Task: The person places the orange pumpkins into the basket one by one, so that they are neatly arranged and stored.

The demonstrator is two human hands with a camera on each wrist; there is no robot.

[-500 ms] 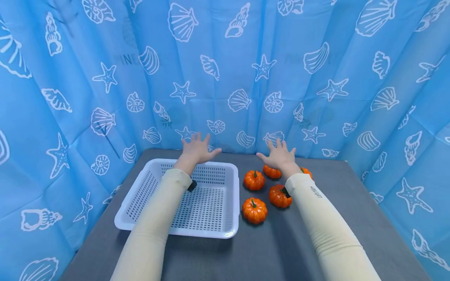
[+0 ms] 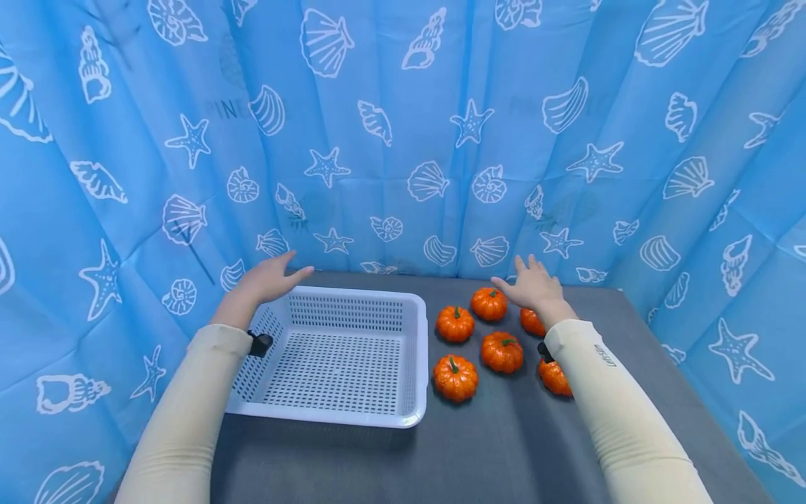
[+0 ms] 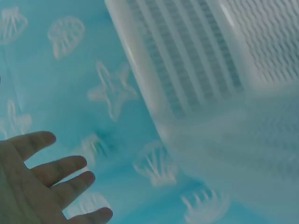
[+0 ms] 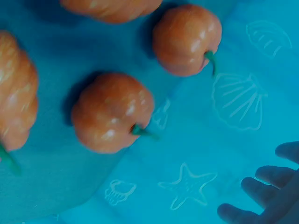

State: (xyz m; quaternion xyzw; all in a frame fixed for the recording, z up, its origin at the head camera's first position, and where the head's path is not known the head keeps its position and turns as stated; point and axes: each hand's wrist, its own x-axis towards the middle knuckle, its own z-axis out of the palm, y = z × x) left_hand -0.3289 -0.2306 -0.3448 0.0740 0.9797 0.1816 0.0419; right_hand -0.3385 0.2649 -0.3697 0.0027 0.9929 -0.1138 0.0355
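Observation:
My left hand (image 2: 267,280) hovers over the back left corner of a white plastic basket (image 2: 352,421), fingers extended and holding nothing. In the left wrist view its spread fingers (image 3: 70,168) stand apart from the basket's rim. My right hand (image 2: 535,285) is held above the back of the table with fingers spread, nothing in it. Below and around it lie small orange pumpkins: one at the back (image 2: 488,304), one partly hidden by the hand (image 2: 532,322), and another partly behind the sleeve (image 2: 554,378). The right wrist view shows a pumpkin (image 4: 112,112) apart from the fingers.
Between basket and right arm sit more pumpkins: a left one (image 2: 455,324), a front one (image 2: 455,378) and a middle one (image 2: 502,352). The dark grey table (image 2: 352,469) meets a blue shell-patterned curtain (image 2: 390,175) behind and at both sides.
My left hand has moved left, from above the basket's back edge to its left corner. My right hand has shifted right, uncovering more pumpkins. The basket and pumpkins stay put.

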